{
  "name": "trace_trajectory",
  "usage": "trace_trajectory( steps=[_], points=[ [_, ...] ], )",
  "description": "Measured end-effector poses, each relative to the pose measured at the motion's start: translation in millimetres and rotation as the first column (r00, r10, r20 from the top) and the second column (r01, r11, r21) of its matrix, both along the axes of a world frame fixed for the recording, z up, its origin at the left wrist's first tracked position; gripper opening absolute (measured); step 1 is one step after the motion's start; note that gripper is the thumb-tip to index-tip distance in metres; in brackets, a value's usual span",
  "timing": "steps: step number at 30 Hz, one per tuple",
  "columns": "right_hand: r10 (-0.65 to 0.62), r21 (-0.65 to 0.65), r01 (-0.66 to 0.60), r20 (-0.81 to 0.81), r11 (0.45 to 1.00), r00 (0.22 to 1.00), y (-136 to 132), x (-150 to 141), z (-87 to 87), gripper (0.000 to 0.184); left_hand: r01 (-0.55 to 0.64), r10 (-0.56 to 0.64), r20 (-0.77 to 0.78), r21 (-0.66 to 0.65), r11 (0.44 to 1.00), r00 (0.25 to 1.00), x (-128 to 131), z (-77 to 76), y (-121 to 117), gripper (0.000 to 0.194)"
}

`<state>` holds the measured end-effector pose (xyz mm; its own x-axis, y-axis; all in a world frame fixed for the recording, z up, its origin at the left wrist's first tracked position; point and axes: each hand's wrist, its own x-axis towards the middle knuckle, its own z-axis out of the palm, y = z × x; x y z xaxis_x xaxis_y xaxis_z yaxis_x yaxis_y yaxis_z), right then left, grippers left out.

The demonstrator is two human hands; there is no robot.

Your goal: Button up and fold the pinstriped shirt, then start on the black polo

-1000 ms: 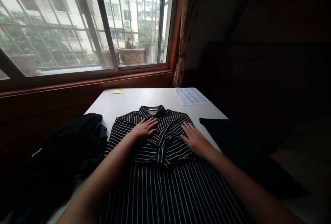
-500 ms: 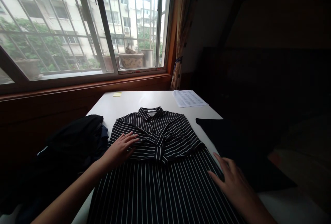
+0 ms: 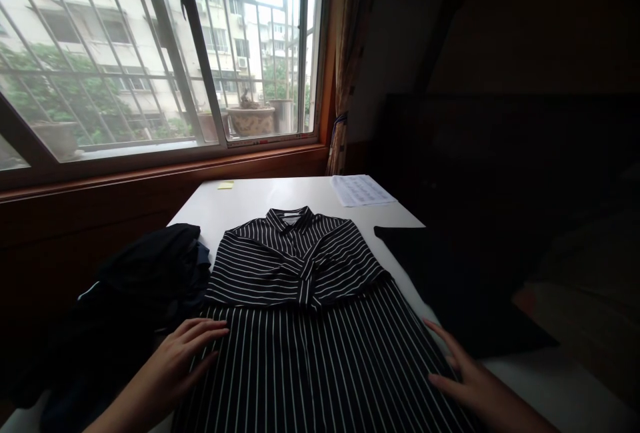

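a black shirt with white stripes (image 3: 300, 360) lies spread along the middle of the white table (image 3: 260, 192), its collar (image 3: 290, 221) pointing to the far edge and its body running down toward the near edge, out of the picture; both sleeves (image 3: 253, 270) are folded inward over the chest, their cuffs meeting and overlapping at the centre; the left hand (image 3: 176, 358) is at the shirt's left side, palm down, its fingers straight and clear of the thumb, clamped on nothing; whether they touch the cloth cannot be told; the right hand (image 3: 467, 380) is at the shirt's right side, thumb and forefinger spread apart by the hem line, with contact likewise unclear; a heap of dark clothes (image 3: 145, 273) sits on the table's left edge, and a flat dark cloth (image 3: 450, 286) lies across the right edge; a yellow note (image 3: 225, 185) is near the far left corner, printed sheets (image 3: 361, 191) near the far right corner; beyond the far edge are a window (image 3: 260, 46) and a tied curtain (image 3: 344, 86).
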<state>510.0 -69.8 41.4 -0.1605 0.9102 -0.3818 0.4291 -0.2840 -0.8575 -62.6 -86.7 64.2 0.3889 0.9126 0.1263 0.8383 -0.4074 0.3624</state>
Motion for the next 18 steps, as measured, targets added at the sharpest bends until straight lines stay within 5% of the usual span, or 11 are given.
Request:
trace_trajectory(
  steps=[5, 10, 18],
  points=[
    [-0.053, 0.069, 0.048, 0.066, 0.996, 0.996, -8.6, 6.7, -3.5, 0.099, -0.004, 0.012, 0.083, -0.099, 0.995, 0.996, 3.5, 1.7, -6.8, 0.036],
    [-0.149, 0.151, 0.138, 0.065, 0.979, 0.987, 0.0, 9.8, 12.0, 0.089, 0.036, 0.016, 0.204, -0.246, 0.969, 0.979, 22.9, 3.5, -13.0, 0.030],
    [-0.262, 0.210, 0.234, 0.120, 0.949, 0.958, 35.3, 36.9, 44.6, 0.095, 0.180, 0.003, 0.318, -0.545, 0.819, 0.948, 71.1, 29.5, -34.2, 0.036]
  ],
)
